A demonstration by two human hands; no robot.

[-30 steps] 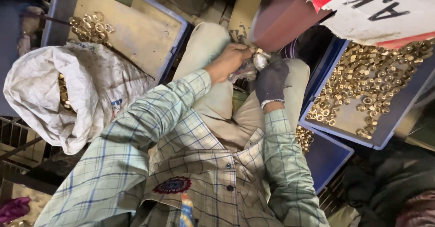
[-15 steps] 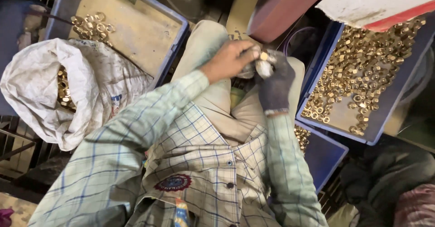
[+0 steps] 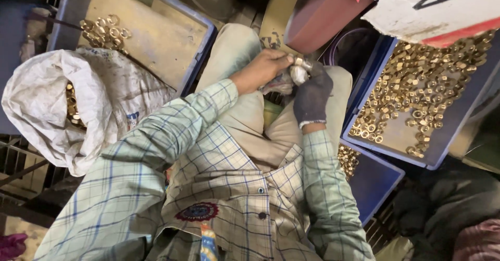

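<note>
Both hands met over the lap: left hand (image 3: 263, 69) bare, pinching a small brass nut (image 3: 298, 61) w/ cloth bunched under it, gloved right hand (image 3: 312, 95) closed round the same bundle, prob to steady it. Blue tray of nuts (image 3: 416, 105) sat just beside the right knee, sack (image 3: 62, 105) near the left. Not much elbow room btw the tray edges.

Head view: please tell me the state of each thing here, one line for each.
Left hand: bare, pinching a small part at the fingertips.
Right hand: in a dark glove, closed around a small metal piece.
White sack: open, brass nuts inside.
Left tray: nearly bare, few nuts in one corner.
Right tray: loaded with brass nuts.
</note>
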